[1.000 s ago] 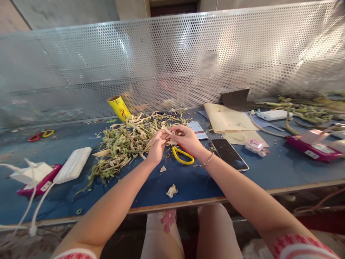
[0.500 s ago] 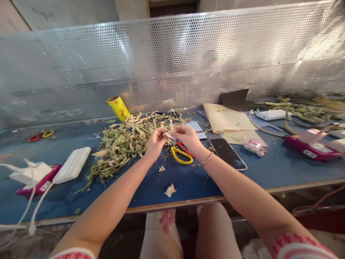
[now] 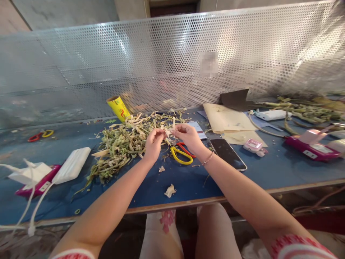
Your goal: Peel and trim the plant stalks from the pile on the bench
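Observation:
A small pale, papery piece (image 3: 168, 133) is stretched between my two hands over the blue table. My left hand (image 3: 153, 145) pinches its left side with thumb and fingertips. On the other side, my right hand (image 3: 189, 137) has its fingers closed on the same piece. Just below lies a pair of scissors with one yellow and one red handle loop (image 3: 181, 159); its blades are hidden. To the left spreads a heap of dried green-and-straw plant stems (image 3: 121, 144). Nearer the table edge sit pale scraps, a larger one (image 3: 170, 191) and a smaller one (image 3: 161, 169).
A black phone (image 3: 228, 154) and a pink case (image 3: 254, 145) lie to the right, near brown paper (image 3: 229, 118). A yellow tube (image 3: 118, 108) leans at the back. Magenta power strips with cables sit at both sides. A perforated metal screen (image 3: 167, 68) closes the back.
My left hand has drawn slightly left, and the pale piece shows more spread out between my fingers. Other things stay where they were.

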A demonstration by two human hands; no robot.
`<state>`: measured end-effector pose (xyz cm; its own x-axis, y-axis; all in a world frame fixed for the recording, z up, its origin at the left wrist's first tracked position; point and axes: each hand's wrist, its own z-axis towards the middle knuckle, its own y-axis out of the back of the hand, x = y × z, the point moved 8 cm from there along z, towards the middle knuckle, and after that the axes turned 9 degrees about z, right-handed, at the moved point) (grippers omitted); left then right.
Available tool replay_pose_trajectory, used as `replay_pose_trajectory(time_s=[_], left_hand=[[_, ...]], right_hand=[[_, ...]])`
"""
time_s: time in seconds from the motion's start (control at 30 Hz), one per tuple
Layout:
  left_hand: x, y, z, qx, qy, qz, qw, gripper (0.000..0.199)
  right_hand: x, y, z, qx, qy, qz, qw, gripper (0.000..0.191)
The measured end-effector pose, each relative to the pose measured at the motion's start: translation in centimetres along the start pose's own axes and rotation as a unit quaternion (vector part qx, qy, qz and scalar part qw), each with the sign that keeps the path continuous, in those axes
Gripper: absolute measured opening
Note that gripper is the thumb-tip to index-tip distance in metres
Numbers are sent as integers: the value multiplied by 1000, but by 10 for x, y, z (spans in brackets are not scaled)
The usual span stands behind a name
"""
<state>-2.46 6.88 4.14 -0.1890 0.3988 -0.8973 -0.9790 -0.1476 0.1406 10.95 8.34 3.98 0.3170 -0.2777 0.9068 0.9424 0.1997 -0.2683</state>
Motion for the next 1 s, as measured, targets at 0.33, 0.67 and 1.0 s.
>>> replay_pose_trajectory(time_s=[0.33, 0.67, 1.0], left_hand=[[3, 2, 2, -8, -23, -23, 999, 15], [10, 4, 3, -30, 14, -8, 999, 15], [23, -6, 4, 18, 98, -98, 990, 21]], right_hand=[[9, -5, -1, 34, 29, -49, 998, 18], [5, -12, -2, 94, 32, -126, 987, 16], [-4, -8, 1, 68, 28, -125, 989, 17]])
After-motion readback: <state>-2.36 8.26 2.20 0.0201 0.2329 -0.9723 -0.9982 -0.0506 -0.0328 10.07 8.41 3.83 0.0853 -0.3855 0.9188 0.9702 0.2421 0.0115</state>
